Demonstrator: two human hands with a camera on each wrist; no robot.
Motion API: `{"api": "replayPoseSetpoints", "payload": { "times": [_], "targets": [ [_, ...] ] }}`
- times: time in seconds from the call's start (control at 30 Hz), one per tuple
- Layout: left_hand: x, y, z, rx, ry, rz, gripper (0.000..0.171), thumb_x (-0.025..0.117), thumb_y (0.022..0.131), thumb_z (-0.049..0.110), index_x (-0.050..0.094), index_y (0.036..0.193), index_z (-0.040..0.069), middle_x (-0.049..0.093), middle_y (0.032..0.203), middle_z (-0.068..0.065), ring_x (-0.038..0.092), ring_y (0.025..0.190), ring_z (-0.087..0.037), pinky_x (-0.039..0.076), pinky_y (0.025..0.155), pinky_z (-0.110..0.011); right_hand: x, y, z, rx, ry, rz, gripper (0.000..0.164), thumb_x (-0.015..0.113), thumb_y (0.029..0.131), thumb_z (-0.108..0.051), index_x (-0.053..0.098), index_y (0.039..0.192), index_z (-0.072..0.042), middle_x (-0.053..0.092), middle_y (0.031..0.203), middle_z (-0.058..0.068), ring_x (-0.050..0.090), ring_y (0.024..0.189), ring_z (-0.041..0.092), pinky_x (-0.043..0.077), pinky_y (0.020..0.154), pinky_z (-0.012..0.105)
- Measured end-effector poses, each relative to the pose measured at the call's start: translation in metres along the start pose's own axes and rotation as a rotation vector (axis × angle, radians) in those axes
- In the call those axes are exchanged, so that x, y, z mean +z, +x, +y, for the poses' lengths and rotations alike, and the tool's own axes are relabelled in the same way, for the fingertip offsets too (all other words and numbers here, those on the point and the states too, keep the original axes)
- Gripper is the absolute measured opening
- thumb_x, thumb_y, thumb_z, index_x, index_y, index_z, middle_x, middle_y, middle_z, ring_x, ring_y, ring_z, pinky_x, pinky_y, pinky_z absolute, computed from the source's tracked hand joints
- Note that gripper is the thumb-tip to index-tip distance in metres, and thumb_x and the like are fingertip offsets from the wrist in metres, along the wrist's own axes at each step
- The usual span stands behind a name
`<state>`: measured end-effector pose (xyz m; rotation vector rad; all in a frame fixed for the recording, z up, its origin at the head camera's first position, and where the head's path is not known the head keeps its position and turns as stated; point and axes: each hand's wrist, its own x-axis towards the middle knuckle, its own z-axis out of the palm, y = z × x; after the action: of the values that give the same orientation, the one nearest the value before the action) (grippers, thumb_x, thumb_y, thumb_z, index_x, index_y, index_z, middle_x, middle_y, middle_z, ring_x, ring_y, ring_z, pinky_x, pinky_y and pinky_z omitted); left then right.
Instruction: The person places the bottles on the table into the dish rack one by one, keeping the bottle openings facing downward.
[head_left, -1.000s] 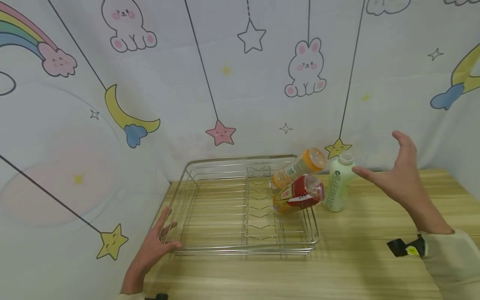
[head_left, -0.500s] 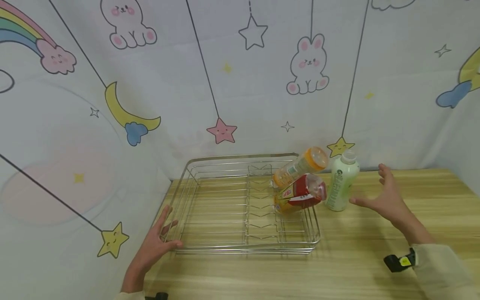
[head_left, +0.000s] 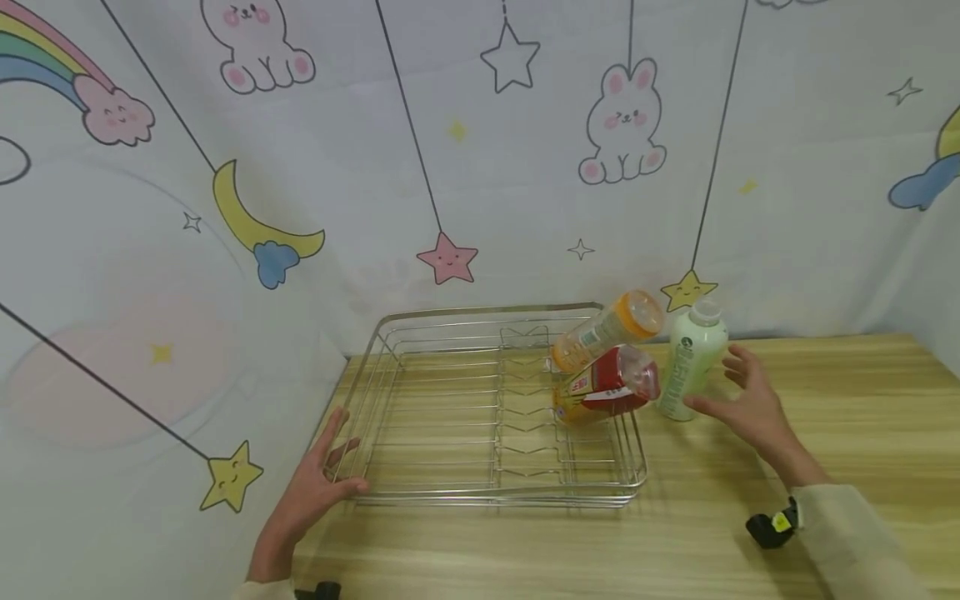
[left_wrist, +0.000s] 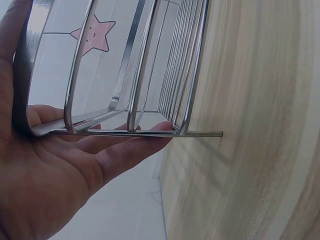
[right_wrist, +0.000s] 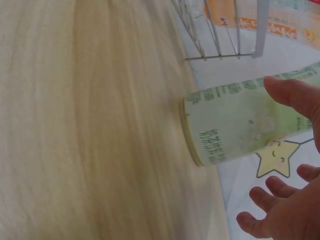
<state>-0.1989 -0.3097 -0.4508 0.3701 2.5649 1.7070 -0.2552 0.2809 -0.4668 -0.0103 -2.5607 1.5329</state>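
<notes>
A wire dish rack (head_left: pixel 442 493) stands on the wooden table. My left hand (head_left: pixel 311 487) holds its near left corner, the thumb over the front rim and the fingers along the side; in the left wrist view the fingers (left_wrist: pixel 132 152) lie against the wires. A pale green bottle (head_left: pixel 692 358) with a whitish cap stands upright just right of the rack. Beside it, my right hand (head_left: pixel 750 408) has thumb and fingers spread apart. In the right wrist view the thumb (right_wrist: pixel 292 95) overlaps the green bottle; whether it touches cannot be told.
Inside the rack's right part lean an orange-capped clear bottle (head_left: pixel 600 333) and a red and yellow package (head_left: pixel 603 387). A white curtain (head_left: pixel 517 192) with cartoon prints hangs behind and at the left. The wooden table (head_left: pixel 510 550) extends in front and to the right.
My right hand has come down and leftward to the green bottle, its thumb and fingers drawing somewhat closer together. The left hand has stayed at the rack's corner. The view has shifted slightly.
</notes>
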Motion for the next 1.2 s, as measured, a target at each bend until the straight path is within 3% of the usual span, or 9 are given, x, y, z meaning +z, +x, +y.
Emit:
{"api": "replayPoseSetpoints", "payload": {
  "times": [0.5, 0.87, 1.2],
  "targets": [
    [0.001, 0.002, 0.003, -0.001, 0.013, 0.011, 0.117, 0.084, 0.080, 0.016, -0.001, 0.160, 0.015, 0.002, 0.163, -0.023, 0.029, 0.138, -0.050, 0.052, 0.086, -0.031, 0.019, 0.005, 0.011, 0.000, -0.044, -0.009, 0.101, 0.080, 0.085, -0.027, 0.013, 0.152, 0.008, 0.029, 0.144, 0.042, 0.034, 0.129, 0.059, 0.031, 0.101, 0.071],
    [0.001, 0.000, 0.003, -0.012, 0.017, 0.017, 0.117, 0.084, 0.080, 0.017, -0.001, 0.160, 0.014, 0.003, 0.163, -0.022, 0.030, 0.138, -0.050, 0.052, 0.084, -0.026, 0.033, 0.007, 0.012, 0.016, -0.012, -0.015, 0.097, 0.081, 0.084, -0.027, 0.019, 0.149, 0.009, 0.034, 0.142, 0.040, 0.038, 0.127, 0.055, 0.035, 0.100, 0.068],
    [0.002, -0.001, 0.005, 0.003, 0.018, 0.020, 0.117, 0.084, 0.080, 0.020, -0.001, 0.160, 0.014, 0.004, 0.162, -0.024, 0.031, 0.137, -0.051, 0.053, 0.084, -0.030, 0.042, 0.009, 0.008, 0.035, -0.081, 0.046, 0.085, 0.078, 0.085, -0.030, 0.030, 0.141, 0.011, 0.043, 0.134, 0.039, 0.045, 0.122, 0.053, 0.037, 0.100, 0.067]
  ]
}}
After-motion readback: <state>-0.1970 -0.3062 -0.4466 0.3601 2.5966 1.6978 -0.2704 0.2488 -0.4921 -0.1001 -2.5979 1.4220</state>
